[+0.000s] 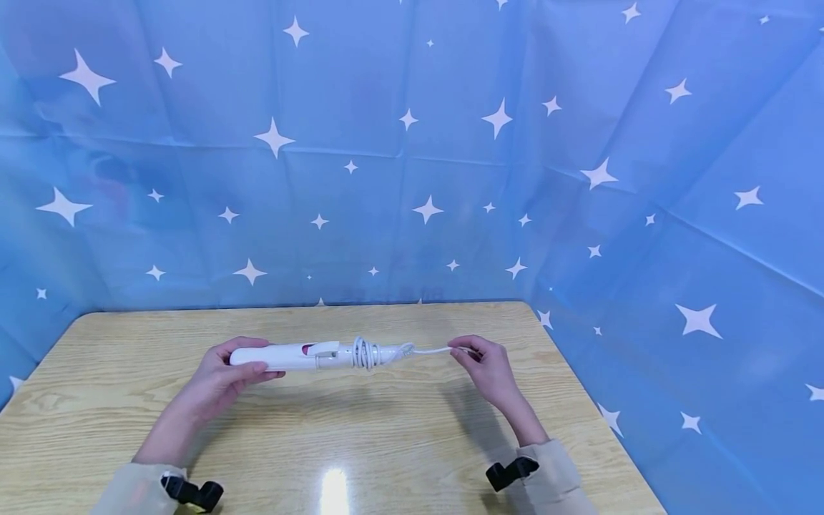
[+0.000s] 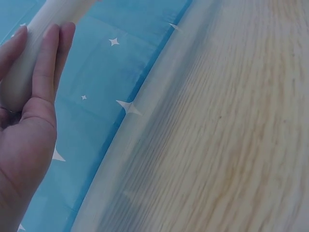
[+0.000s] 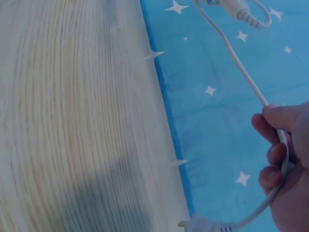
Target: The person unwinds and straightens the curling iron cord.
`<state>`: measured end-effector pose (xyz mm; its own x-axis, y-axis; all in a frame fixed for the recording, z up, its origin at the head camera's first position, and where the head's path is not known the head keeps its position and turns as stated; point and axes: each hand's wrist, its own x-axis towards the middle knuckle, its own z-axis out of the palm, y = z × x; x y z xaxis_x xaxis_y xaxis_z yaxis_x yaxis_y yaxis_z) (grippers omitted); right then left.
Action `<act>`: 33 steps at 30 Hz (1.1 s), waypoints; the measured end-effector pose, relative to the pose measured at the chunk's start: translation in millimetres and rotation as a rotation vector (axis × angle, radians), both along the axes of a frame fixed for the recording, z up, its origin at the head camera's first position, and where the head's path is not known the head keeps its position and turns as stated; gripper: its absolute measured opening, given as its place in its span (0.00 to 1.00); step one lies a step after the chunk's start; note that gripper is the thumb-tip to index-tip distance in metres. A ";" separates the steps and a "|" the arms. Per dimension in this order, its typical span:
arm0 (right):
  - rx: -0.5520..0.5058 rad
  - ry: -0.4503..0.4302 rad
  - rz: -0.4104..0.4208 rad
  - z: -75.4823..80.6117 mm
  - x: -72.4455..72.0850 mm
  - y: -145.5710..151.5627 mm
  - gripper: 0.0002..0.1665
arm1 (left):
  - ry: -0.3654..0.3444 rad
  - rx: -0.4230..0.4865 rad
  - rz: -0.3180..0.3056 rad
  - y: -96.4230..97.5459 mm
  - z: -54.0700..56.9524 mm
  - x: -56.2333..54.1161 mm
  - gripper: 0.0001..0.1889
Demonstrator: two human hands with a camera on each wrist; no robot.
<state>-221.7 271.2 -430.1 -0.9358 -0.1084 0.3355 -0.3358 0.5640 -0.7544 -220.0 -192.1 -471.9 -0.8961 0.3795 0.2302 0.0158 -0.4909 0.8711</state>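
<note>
A white curling iron (image 1: 283, 356), a slim wand with a small lever, is held level above the table. My left hand (image 1: 222, 379) grips its thick left end, thumb on the near side; in the left wrist view, fingers (image 2: 44, 72) lie along the white body. White cord (image 1: 364, 353) is coiled around the narrower right part. From its right end, a stretch of cord (image 3: 236, 60) runs taut to my right hand (image 1: 489, 368), which pinches it between thumb and forefinger. Past that hand, the cord bends down to a white plug (image 3: 205, 224), partly cut off in the right wrist view.
A wood-grain table (image 1: 309, 443) spreads beneath both hands, with a bright light reflection near its front. Blue cloth with white stars (image 1: 360, 236) hangs behind the table and along its right side. Black straps with mounts (image 1: 192, 493) sit at both wrists over light sleeves.
</note>
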 end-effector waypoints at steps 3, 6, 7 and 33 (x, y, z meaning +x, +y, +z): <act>0.030 0.029 0.005 -2.0 0.2 3.5 0.07 | -0.010 -0.002 0.004 -2.4 1.3 0.3 0.22; 0.053 0.052 0.021 -3.4 0.9 8.4 0.07 | -0.023 -0.011 0.020 -4.2 1.1 0.5 0.21; 0.057 0.058 0.025 -3.8 1.3 10.9 0.07 | -0.030 -0.013 0.029 -4.9 0.9 0.5 0.21; 0.051 -0.112 -0.036 -5.1 -2.1 43.7 0.08 | -0.048 -0.033 0.060 -16.3 -5.6 1.1 0.21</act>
